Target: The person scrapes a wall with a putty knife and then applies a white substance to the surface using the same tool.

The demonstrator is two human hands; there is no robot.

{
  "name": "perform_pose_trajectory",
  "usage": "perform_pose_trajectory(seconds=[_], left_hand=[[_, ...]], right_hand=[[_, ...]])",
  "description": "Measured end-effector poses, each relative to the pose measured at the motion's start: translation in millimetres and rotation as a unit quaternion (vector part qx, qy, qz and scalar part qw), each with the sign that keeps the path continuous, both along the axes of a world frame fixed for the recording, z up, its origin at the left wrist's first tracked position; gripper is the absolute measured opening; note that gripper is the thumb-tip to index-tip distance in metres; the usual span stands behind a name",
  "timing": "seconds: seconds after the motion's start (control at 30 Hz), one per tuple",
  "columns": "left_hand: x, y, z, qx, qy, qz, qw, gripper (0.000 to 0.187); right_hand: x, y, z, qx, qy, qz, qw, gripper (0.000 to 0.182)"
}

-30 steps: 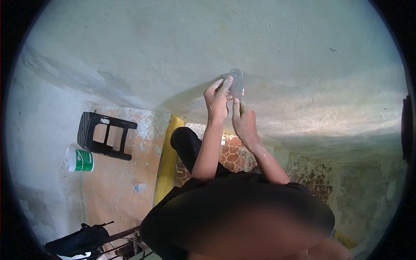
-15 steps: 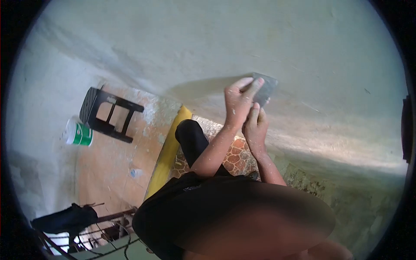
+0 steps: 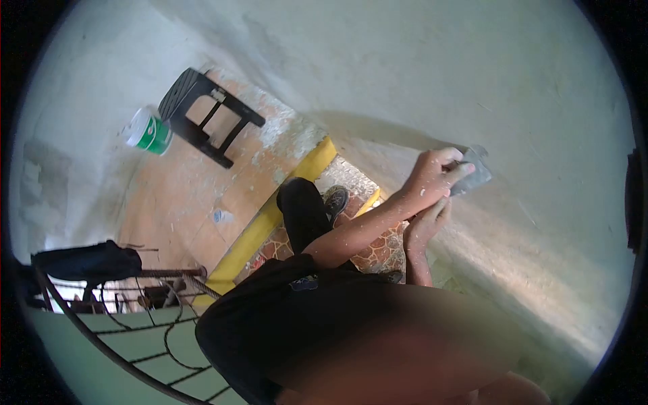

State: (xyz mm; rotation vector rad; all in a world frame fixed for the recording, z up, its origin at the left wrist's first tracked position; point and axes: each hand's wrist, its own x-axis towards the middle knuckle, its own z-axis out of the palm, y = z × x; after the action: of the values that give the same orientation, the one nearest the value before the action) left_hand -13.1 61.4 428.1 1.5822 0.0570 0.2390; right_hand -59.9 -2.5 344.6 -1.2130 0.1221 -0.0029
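A flat grey rectangular pad (image 3: 478,177) lies against the pale, scuffed wall. My left hand (image 3: 435,177) is closed on its near side, with the thumb stretched over the face and the fingers curled at the upper edge. White dust speckles this hand and forearm. Just below, my right hand (image 3: 426,226) is closed at the pad's lower corner, close against the left hand; part of its grip is hidden. What the pad is made of cannot be made out.
Below stands a black plastic stool (image 3: 209,121) beside a green-and-white bucket (image 3: 152,133). A yellow step edge (image 3: 260,226) divides the tan floor from patterned tiles (image 3: 378,253). Metal railing (image 3: 145,324) bears a dark cloth or bag (image 3: 88,261). A small pale cup-like item (image 3: 221,216) lies on the floor.
The view has tilted and shifted, so the stool and bucket sit higher and further right. Both hands and the pad appear further right and lower, with the pad still at the wall.
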Motion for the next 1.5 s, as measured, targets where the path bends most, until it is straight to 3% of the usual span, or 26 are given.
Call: perform_pose_trajectory(seconds=[0.03,0.1,0.17,0.27,0.33,0.43,0.5,0.57,0.63,0.67,0.77,0.8,0.83,0.87,0.9,0.93,0.97,1.0,1.03,1.17,1.27,1.3,1.33,1.37,1.43,1.5], left_hand=[[1.9,-0.1,-4.3,-0.014,-0.009,-0.006,1.0,0.027],[-0.9,-0.6,1.2,-0.037,0.0,-0.009,0.999,0.027],[-1.0,2.1,-2.0,-0.04,-0.009,-0.015,0.999,0.026],[-4.4,3.9,0.5,-0.028,-0.002,0.01,1.0,0.025],[1.0,-0.6,-8.6,-0.092,-0.039,0.001,0.995,0.024],[0.6,0.2,0.9,-0.066,-0.044,0.013,0.997,0.025],[-0.5,0.5,3.2,-0.044,-0.076,0.029,0.996,0.026],[-1.2,3.2,1.0,-0.029,-0.085,0.011,0.996,0.027],[-10.2,3.5,11.2,-0.07,-0.098,0.015,0.993,0.024],[-11.9,3.9,9.7,-0.068,-0.099,0.029,0.992,0.024],[-17.4,12.6,6.7,-0.038,-0.145,0.06,0.987,0.025],[-24.2,18.0,4.5,-0.082,-0.133,0.088,0.984,0.025],[-28.9,24.1,0.9,-0.127,-0.122,0.113,0.978,0.026],[-32.0,36.4,-8.3,-0.053,-0.117,0.147,0.981,0.028],[-32.4,48.0,-22.2,-0.052,-0.119,0.153,0.98,0.028],[-33.4,58.9,-36.8,0.0,-0.118,0.197,0.973,0.028],[-38.0,67.4,-33.8,0.053,-0.116,0.239,0.963,0.029],[-45.1,72.3,-31.7,-0.029,-0.053,0.228,0.972,0.029],[-47.7,75.8,-27.9,-0.027,-0.051,0.231,0.971,0.029],[-39.9,70.3,-17.5,0.0,-0.093,0.187,0.978,0.025],[-17.9,44.6,-16.5,0.008,-0.121,0.141,0.983,0.022],[-13.1,38.3,-14.8,0.016,-0.131,0.125,0.983,0.021],[-8.9,16.1,-7.5,-0.201,-0.066,0.072,0.975,0.02],[-6.5,11.8,-8.1,-0.22,-0.033,0.053,0.973,0.019],[-13.7,8.4,6.1,-0.232,0.001,0.02,0.973,0.022],[-19.8,-2.1,13.9,-0.192,0.007,-0.02,0.981,0.021]], right_hand=[[0.8,3.3,-4.1,-0.002,-0.002,0.016,1.0,0.04],[1.8,11.1,-6.0,-0.003,-0.068,-0.075,0.995,0.041],[0.8,4.3,-13.9,0.004,-0.054,-0.011,0.998,0.041],[3.1,3.1,-16.2,0.067,0.012,-0.012,0.998,0.042],[3.2,4.6,-29.3,0.074,0.017,-0.011,0.997,0.043],[5.0,4.7,-55.1,0.065,0.019,-0.003,0.998,0.044],[10.3,11.2,-59.9,0.133,-0.065,0.004,0.989,0.036],[11.5,13.8,-56.1,0.206,-0.057,0.047,0.976,0.038],[27.8,10.0,-69.6,0.36,-0.07,0.074,0.927,0.038],[28.3,14.0,-68.1,0.253,-0.049,0.04,0.965,0.036],[25.5,21.7,-62.1,0.312,-0.114,0.137,0.933,0.035],[16.8,29.4,-51.5,0.187,-0.1,0.09,0.973,0.035],[12.9,32.2,-56.4,0.187,-0.1,0.095,0.973,0.035],[10.0,32.1,-65.3,0.079,-0.128,0.102,0.983,0.036],[7.7,35.6,-71.6,-0.028,-0.156,0.109,0.981,0.038],[-6.0,49.9,-44.9,-0.021,-0.075,0.084,0.993,0.043],[-6.7,51.7,-44.5,-0.02,-0.074,0.091,0.993,0.043],[-7.6,50.6,-45.7,-0.014,-0.036,0.157,0.987,0.045],[-8.7,51.1,-45.7,-0.008,0.003,0.219,0.976,0.05],[-13.4,71.7,-11.8,0.098,0.008,0.164,0.982,0.049],[-1.0,59.6,7.5,0.203,-0.028,0.056,0.977,0.047],[1.5,52.8,-12.8,0.197,-0.036,0.017,0.98,0.047],[4.7,30.3,-51.6,0.12,-0.107,0.004,0.987,0.044],[6.0,19.5,-73.1,0.045,-0.16,0.033,0.986,0.042],[-6.4,11.7,-34.0,0.088,-0.049,0.047,0.994,0.037],[-11.2,-0.5,-15.3,0.053,-0.05,0.054,0.996,0.036]])
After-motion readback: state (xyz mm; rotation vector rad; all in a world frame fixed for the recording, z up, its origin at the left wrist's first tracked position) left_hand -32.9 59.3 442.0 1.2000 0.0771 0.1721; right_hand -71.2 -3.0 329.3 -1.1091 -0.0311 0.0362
